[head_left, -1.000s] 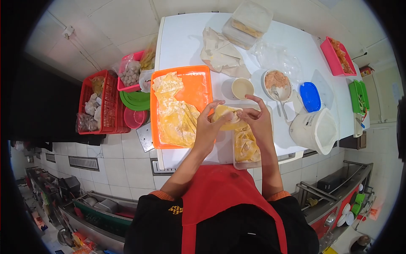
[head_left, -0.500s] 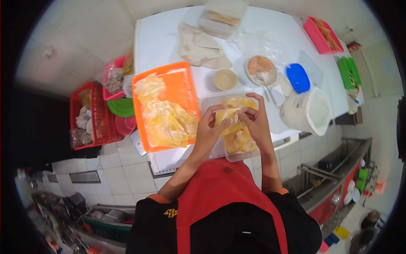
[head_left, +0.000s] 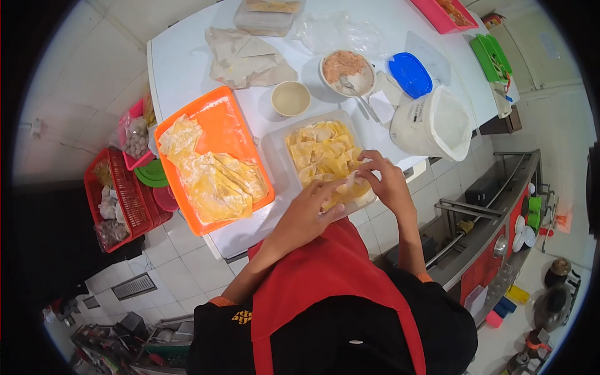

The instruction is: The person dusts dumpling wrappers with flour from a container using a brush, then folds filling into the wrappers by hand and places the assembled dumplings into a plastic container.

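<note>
My right hand [head_left: 386, 185] pinches a folded, floured dumpling [head_left: 355, 182] low over the near right corner of a clear plastic container [head_left: 286, 145]. Filled yellow dumplings [head_left: 322, 145] lie crowded inside that container. My left hand [head_left: 310, 211] is at the container's near left edge, thumb and index finger apart, with nothing visible between them. To the left, an orange tray [head_left: 220, 122] bears a fanned stack of floured yellow wrappers [head_left: 222, 184]. Behind the container stand a small bowl of pale liquid [head_left: 290, 99] and a bowl of pinkish filling [head_left: 345, 64] with a spoon [head_left: 359, 97] in it.
A white tub [head_left: 412, 128] and a blue lid [head_left: 410, 74] are on the right of the table. Crumpled brown paper [head_left: 244, 59] and clear plastic bags [head_left: 340, 34] lie at the back. Red baskets [head_left: 134, 203] stand beyond the left edge.
Both hands have lowered the dumpling from above the container toward its near right corner. My left fingers have come off it. The view has shifted, showing more of the container.
</note>
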Demonstrator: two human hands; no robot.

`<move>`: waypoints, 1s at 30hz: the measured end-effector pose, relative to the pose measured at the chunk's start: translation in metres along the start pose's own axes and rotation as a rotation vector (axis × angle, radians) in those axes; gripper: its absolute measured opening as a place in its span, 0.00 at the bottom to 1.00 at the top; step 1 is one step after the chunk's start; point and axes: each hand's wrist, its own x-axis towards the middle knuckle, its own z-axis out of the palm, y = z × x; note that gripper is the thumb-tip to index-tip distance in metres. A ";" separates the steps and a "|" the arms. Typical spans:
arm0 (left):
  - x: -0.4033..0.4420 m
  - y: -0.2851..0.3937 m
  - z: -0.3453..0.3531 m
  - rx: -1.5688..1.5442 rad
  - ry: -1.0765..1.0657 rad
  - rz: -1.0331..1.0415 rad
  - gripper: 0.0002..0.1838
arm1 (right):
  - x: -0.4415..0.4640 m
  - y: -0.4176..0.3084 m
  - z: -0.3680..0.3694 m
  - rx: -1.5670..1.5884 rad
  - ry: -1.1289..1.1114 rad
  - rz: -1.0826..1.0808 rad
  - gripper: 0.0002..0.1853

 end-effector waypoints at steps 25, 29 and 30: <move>-0.023 -0.075 -0.072 0.654 1.029 0.160 0.15 | 0.027 0.017 0.022 -0.245 0.056 -0.243 0.19; -0.046 -0.078 -0.078 0.629 1.185 -0.231 0.19 | 0.033 0.004 0.028 -0.189 0.098 -0.270 0.18; -0.049 -0.083 -0.078 0.461 1.173 -0.286 0.21 | 0.035 0.000 0.031 -0.189 0.093 -0.276 0.18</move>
